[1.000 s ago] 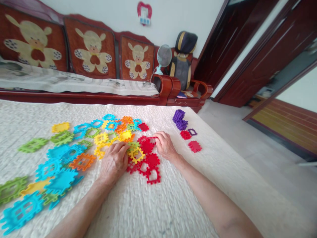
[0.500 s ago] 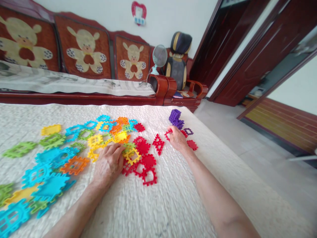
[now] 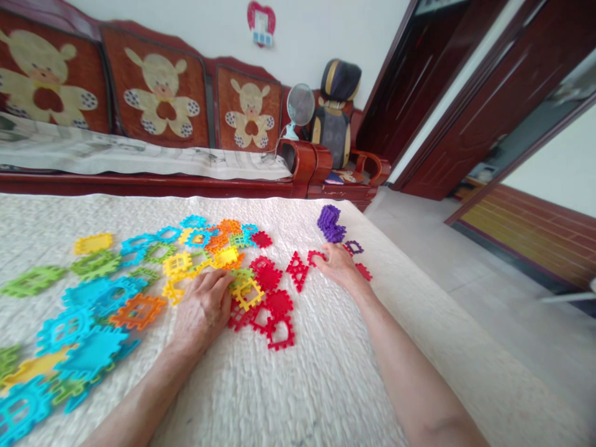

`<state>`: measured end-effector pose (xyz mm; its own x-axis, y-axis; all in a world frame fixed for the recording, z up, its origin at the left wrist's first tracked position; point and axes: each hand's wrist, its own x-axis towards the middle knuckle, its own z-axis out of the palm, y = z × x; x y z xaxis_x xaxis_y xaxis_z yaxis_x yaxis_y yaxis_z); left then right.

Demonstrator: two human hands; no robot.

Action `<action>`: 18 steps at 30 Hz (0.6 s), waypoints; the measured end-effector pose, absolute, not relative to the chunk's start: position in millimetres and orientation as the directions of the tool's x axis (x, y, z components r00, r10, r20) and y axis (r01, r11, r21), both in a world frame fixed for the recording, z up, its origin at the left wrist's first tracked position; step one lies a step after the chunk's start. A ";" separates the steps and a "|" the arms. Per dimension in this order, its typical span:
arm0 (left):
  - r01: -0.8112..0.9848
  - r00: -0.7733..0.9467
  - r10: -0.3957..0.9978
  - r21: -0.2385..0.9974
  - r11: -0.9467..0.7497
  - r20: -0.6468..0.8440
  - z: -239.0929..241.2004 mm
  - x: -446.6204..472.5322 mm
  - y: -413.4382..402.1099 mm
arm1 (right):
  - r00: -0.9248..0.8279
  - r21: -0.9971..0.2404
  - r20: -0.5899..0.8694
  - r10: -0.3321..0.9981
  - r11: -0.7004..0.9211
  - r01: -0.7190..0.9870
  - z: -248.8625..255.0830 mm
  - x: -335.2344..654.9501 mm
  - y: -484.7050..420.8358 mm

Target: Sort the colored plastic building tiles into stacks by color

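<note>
My left hand point(image 3: 202, 307) lies flat on the white quilted cover point(image 3: 298, 385), fingers stretched onto a yellow frame piece point(image 3: 249, 292) and a green one at the edge of the colourful pile. Red pieces point(image 3: 274, 313) lie just right of it. My right hand point(image 3: 339, 264) is farther right, its fingertips closed on a small red frame piece point(image 3: 315, 255). A red triangular piece point(image 3: 297, 270) lies between the hands. A stack of purple pieces point(image 3: 329, 222), a purple frame point(image 3: 354, 247) and a red piece point(image 3: 364, 272) sit around the right hand.
Blue, green, yellow and orange toy pieces point(image 3: 93, 298) spread over the left of the cover. A wooden sofa point(image 3: 153, 180) with bear cushions runs along the back, a small fan point(image 3: 300, 108) on its arm. The cover's right edge drops to the floor point(image 3: 465, 292).
My right hand carried a red frame piece from the red cluster rightward to the red and purple group, dropping a red triangular piece midway. My left hand stayed put on the pile.
</note>
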<state>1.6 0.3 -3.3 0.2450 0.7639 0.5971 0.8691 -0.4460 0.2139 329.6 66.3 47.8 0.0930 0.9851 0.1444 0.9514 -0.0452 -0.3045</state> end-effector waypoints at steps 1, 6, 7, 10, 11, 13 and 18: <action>0.868 0.246 0.763 0.214 -0.447 0.597 -3.2 1.5 0.4 | 0.118 -0.265 0.111 0.987 -0.084 0.960 51.0 325.2 63.0; 0.867 0.250 0.765 0.215 -0.450 0.594 -4.3 0.4 0.8 | 0.167 -0.203 0.044 0.985 -0.155 0.967 57.6 305.6 56.2; 0.868 0.248 0.763 0.212 -0.448 0.597 -4.9 0.0 0.9 | 0.172 -0.210 0.033 0.985 -0.161 0.964 57.5 303.7 56.6; 0.868 0.249 0.756 0.206 -0.451 0.606 -7.0 -1.3 1.4 | 0.170 -0.230 0.019 0.985 -0.161 0.960 57.4 302.1 58.2; 0.867 0.250 0.752 0.206 -0.455 0.610 -7.5 -1.6 1.6 | 0.165 -0.240 0.025 0.986 -0.154 0.958 58.2 303.2 58.7; 0.862 0.253 0.748 0.208 -0.463 0.614 -8.0 -2.2 2.0 | 0.152 -0.273 0.067 0.986 -0.128 0.954 61.8 309.0 60.2; 0.857 0.255 0.746 0.214 -0.469 0.615 -8.3 -2.0 2.1 | 0.225 -0.325 0.250 0.942 -0.137 0.936 78.0 351.9 67.9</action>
<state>-2.0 2.1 -8.3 0.2548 0.7461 0.6152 0.8567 -0.4693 0.2143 351.9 67.9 78.0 0.2251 0.9418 0.2497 0.9357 -0.1375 -0.3248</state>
